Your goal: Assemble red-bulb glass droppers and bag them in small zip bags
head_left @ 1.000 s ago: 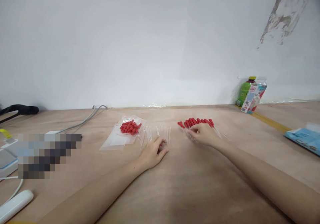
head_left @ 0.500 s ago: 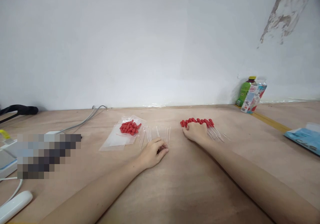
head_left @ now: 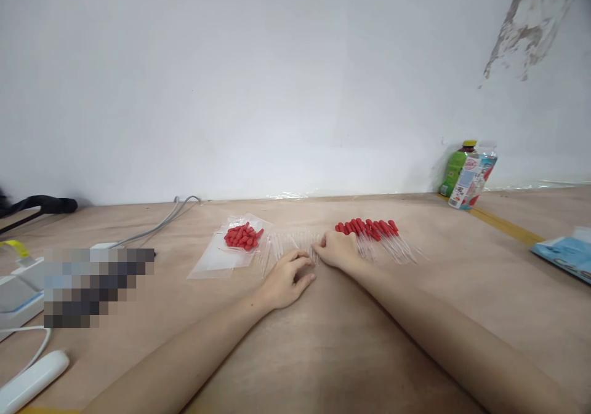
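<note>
Several clear thin tubes (head_left: 287, 243) lie in a row on the wooden table (head_left: 351, 340). My left hand (head_left: 285, 280) rests at their near ends with its fingers curled; what it holds, if anything, is hidden. My right hand (head_left: 338, 251) sits at the right end of that row, fingers bent down onto the tubes. Just right of it lies a fan of finished droppers with red bulbs (head_left: 375, 230). Left of the tubes, a clear plastic bag (head_left: 217, 257) carries a heap of loose red bulbs (head_left: 242, 235).
A green bottle (head_left: 455, 171) and a printed packet (head_left: 474, 177) lean on the wall at the back right. A blue pack (head_left: 566, 254) lies at the right edge. At the left are grey cables (head_left: 161, 220), a white box (head_left: 18, 291) and a white device (head_left: 32, 380).
My right hand left the red-bulbed droppers and slid left to the row of clear tubes, close to my left hand. The left hand stayed put. The view shifted slightly.
</note>
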`<state>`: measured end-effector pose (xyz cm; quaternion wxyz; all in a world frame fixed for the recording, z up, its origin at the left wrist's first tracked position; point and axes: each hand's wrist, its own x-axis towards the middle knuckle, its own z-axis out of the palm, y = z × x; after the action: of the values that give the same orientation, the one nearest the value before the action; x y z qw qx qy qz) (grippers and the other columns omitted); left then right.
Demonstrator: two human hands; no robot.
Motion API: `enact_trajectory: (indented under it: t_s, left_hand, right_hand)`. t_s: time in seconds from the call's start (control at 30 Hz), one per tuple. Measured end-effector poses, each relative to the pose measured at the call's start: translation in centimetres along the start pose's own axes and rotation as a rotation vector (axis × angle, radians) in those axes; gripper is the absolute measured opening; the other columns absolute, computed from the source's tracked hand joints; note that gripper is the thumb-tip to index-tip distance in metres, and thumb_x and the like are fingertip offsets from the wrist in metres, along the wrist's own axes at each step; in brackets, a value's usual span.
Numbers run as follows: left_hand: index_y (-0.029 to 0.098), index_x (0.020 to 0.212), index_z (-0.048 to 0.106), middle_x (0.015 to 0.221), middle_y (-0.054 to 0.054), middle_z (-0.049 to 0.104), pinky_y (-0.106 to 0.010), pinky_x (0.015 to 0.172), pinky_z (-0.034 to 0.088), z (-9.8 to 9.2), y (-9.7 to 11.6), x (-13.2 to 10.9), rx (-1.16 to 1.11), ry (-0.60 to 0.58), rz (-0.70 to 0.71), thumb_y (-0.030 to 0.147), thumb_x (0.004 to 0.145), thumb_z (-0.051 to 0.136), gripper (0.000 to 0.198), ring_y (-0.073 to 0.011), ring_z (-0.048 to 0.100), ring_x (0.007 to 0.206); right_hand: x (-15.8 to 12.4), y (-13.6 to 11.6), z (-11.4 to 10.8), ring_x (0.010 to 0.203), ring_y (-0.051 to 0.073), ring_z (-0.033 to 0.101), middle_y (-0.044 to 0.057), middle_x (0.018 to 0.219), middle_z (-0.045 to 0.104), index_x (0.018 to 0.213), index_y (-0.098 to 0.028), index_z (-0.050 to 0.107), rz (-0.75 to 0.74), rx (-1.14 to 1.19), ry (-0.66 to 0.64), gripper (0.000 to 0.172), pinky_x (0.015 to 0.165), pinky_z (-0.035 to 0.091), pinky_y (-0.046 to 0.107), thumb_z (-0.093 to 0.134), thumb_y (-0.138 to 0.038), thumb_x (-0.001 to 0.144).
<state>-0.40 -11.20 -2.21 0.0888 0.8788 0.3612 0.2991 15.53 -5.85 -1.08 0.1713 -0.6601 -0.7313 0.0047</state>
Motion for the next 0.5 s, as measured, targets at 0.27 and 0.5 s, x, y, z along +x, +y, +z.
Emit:
enact_trajectory:
  t_s: [0.27, 0.5]
  left_hand:
    - [0.021, 0.082, 0.062, 0.092, -0.006, 0.056, -0.039, 0.082, 0.034, -2.6, -3.2, 0.9, 0.487, 0.288, -0.284, 0.031, 0.078, 0.050, 0.016, -0.0234, 0.046, 0.092]
    - [0.020, 0.085, 0.065, 0.104, -0.012, 0.053, -0.044, 0.083, 0.028, -5.9, -7.0, 1.3, 0.774, 0.248, -0.516, 0.038, 0.075, 0.048, 0.026, -0.0288, 0.041, 0.100]
  right_hand:
    - [1.0, -0.5, 0.3, 0.079, 0.027, 0.059, 0.016, 0.084, 0.065, 0.082, -0.014, 0.065, 0.068, -0.007, -0.074, 0.034, 0.071, 0.030, 0.039, 0.040, -0.036, 0.077]
    - [0.1, -0.2, -0.4, 0.076, 0.024, 0.059, 0.011, 0.078, 0.066, 0.073, -0.016, 0.063, 0.034, 0.019, -0.061, 0.029, 0.071, 0.028, 0.036, 0.040, -0.033, 0.077]
